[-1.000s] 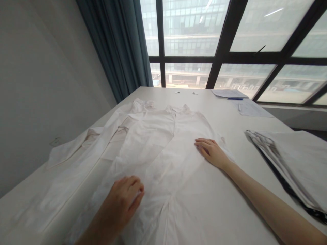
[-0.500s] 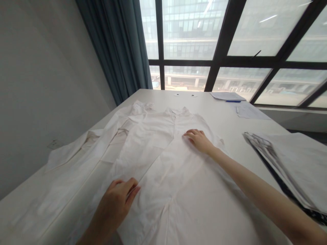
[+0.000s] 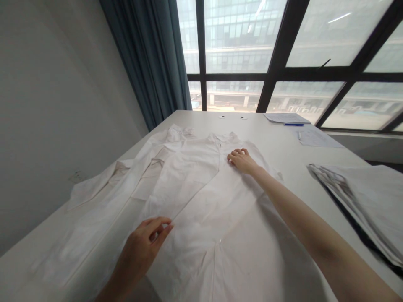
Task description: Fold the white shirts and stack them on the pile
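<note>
While a white shirt (image 3: pixel 201 201) lies spread front-up across the white table (image 3: pixel 277 147), the right hand (image 3: pixel 242 160) rests palm-down on the cloth just below the collar (image 3: pixel 224 136), fingers together and flat, gripping nothing. Left hand (image 3: pixel 143 245): near the lower front edge of the garment, thumb and forefinger pinched on a fold of fabric, the other fingers curled (how much cloth lies between the fingertips cannot be told). One sleeve (image 3: pixel 103 184) trails toward the wall (image 3: pixel 53 105) on the left side of the table. Beside the shirt, at the right edge of the view, a stack of folded garments (image 3: pixel 365 201) sits apart from both hands. Farther back, near the window (image 3: pixel 270 54), lie loose sheets of paper (image 3: pixel 311 134) with a blue pen (image 3: pixel 294 124) touching them. Dark blue curtain (image 3: pixel 154 58): hanging at the corner, behind the table's far left edge.
</note>
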`<action>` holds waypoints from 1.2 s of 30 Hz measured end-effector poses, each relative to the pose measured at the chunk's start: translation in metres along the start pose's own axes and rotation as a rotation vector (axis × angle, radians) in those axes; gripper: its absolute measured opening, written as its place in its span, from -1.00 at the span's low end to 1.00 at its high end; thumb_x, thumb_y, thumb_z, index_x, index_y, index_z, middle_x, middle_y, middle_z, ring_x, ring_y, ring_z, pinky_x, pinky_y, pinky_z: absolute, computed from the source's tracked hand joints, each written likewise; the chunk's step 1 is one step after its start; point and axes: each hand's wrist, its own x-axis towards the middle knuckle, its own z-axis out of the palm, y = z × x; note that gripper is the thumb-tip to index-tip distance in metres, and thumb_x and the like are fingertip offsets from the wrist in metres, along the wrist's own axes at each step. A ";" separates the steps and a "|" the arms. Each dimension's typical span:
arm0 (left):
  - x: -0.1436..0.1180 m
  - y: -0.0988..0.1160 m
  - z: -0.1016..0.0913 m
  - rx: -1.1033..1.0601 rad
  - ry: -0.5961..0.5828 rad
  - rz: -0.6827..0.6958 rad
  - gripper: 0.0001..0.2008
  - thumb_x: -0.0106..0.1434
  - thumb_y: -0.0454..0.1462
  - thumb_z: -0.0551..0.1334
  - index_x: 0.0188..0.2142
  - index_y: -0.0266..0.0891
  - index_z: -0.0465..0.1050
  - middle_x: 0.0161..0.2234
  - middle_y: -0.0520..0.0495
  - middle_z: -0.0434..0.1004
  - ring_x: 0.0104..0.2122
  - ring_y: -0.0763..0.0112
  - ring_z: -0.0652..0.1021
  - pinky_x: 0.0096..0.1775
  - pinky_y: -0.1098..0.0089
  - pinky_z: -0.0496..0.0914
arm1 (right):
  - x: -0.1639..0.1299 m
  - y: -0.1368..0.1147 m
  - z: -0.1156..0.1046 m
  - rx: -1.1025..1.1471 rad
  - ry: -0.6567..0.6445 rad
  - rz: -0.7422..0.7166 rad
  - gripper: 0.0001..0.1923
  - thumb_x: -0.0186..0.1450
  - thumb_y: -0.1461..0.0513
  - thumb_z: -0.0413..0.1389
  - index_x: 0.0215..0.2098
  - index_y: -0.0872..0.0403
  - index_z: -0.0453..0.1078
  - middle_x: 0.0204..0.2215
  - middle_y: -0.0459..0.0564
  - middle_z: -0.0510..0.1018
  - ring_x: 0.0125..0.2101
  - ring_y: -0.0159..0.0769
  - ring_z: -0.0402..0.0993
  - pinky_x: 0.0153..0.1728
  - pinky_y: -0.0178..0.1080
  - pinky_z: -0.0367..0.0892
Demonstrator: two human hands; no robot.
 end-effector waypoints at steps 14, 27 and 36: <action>0.000 -0.013 0.005 0.521 0.025 0.261 -0.75 0.29 -0.23 0.10 -0.16 -0.16 0.54 -0.25 -0.13 0.56 -0.26 0.18 0.56 -0.11 0.10 0.42 | -0.004 0.010 0.029 0.096 0.080 0.357 -0.61 0.45 0.19 -0.17 0.18 0.10 0.24 0.12 0.23 0.38 0.09 -0.05 0.31 0.03 0.01 0.21; -0.023 0.024 0.020 0.502 -0.321 0.694 -0.35 0.27 -0.30 0.14 0.32 0.11 0.05 0.37 0.00 -0.03 0.30 0.14 0.16 0.19 0.09 0.24 | 0.002 0.059 0.050 0.146 -0.131 0.482 -0.41 0.43 0.00 -0.27 0.35 0.01 0.04 0.36 0.04 0.04 0.32 -0.08 -0.05 0.24 0.07 -0.05; -0.022 0.020 0.018 0.505 -0.305 0.726 -0.45 0.33 -0.17 0.14 0.29 0.19 0.11 0.36 -0.01 0.02 0.27 0.12 0.23 0.19 0.11 0.23 | 0.016 0.080 0.054 0.131 -0.163 0.556 -0.34 0.41 -0.05 -0.32 0.37 0.06 -0.04 0.38 0.06 -0.04 0.35 -0.14 -0.16 0.25 0.10 -0.12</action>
